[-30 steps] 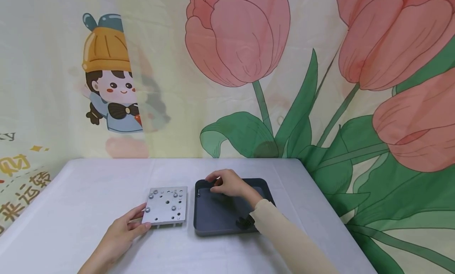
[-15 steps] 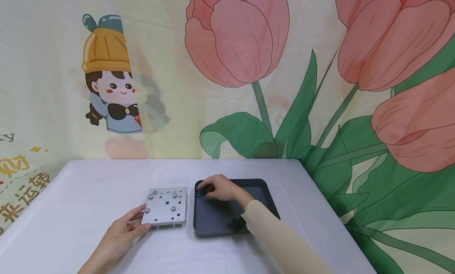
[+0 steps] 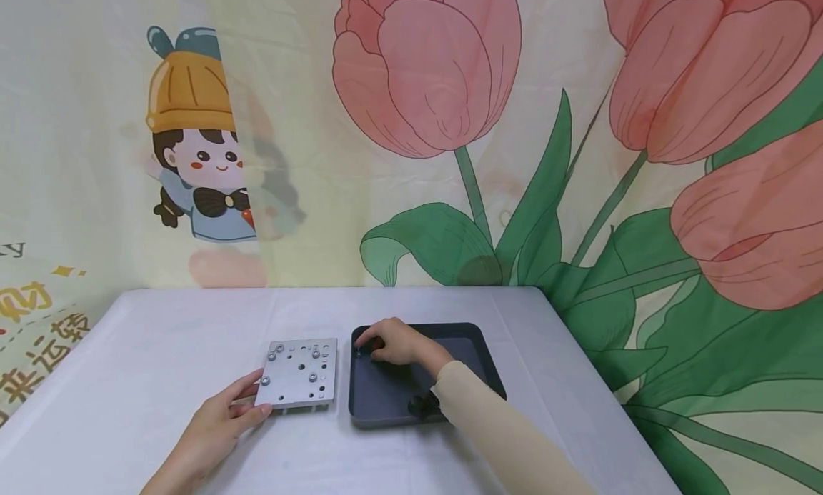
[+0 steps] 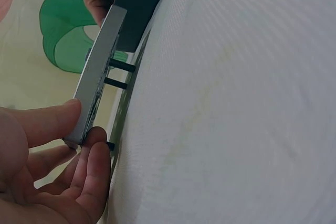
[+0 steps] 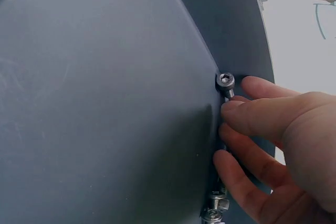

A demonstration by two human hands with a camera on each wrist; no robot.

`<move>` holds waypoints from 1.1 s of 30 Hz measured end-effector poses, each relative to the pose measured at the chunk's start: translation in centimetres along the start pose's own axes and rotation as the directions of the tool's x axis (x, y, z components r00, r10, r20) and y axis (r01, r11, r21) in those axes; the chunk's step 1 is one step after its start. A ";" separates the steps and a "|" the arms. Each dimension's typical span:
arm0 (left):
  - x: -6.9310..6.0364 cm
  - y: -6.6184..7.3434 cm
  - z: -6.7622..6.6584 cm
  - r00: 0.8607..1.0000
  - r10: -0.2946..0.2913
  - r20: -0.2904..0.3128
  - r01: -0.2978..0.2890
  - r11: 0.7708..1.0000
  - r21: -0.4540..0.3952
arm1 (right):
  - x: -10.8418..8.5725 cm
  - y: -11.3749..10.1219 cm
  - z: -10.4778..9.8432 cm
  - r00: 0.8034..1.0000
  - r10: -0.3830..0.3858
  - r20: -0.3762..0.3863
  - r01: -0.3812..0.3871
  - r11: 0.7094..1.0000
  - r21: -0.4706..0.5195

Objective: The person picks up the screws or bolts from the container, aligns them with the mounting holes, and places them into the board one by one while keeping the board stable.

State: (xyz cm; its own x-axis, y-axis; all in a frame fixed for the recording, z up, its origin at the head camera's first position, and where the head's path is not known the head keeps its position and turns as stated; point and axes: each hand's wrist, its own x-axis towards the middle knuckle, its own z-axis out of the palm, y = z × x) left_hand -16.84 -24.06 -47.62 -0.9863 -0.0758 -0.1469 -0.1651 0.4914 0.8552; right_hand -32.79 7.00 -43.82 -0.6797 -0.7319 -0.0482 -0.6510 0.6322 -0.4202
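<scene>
Over the dark tray (image 3: 392, 395), a right hand (image 3: 398, 345) at a socket-head screw (image 5: 226, 81); beside it, a left hand (image 3: 221, 427) gripping a drilled metal plate (image 3: 292, 379)

Across the white cloth (image 3: 186, 323) of the table, in the head view, I see the plate just left of the tray, a narrow strip of cloth between them. Round screw heads (image 3: 313, 377) sit among the plate's holes. The person's left hand grips its near left corner. The right hand, in a beige sleeve (image 3: 508, 431), reaches over the tray to its far left corner, fingers bent downward. Behind hangs a printed backdrop (image 3: 302, 88) with pink tulips (image 3: 444, 88) and a cartoon child (image 3: 202, 159).

At the left wrist, the plate shows nearly edge-on, held between thumb and fingers. Dark screw shanks (image 4: 122, 65) jut from its underside towards the cloth; I cannot tell whether they touch it. Part of the right hand and the tray show beyond.

At the right wrist, the screw is inside the tray, its head by the foot of the wall and its shank running towards the fingertips. The thumb is right by the shank, the other fingers loosely bent; I cannot tell whether they pinch it. More screws (image 5: 212, 215) lie along the same wall.
</scene>
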 end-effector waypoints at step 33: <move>0.0 -0.1 -0.1 1.000 0.004 0.012 -0.004 1.000 -0.013 | 0.3 -1.6 -0.1 0.996 -0.001 0.084 0.011 0.993 -0.114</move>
State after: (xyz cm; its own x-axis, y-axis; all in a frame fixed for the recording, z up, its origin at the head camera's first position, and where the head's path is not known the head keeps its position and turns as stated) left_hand -16.83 -24.20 -47.71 -0.9867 -0.0635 -0.1496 -0.1616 0.4803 0.8621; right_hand -31.97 5.80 -43.01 -0.6482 -0.7514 -0.1235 -0.6924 0.6491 -0.3149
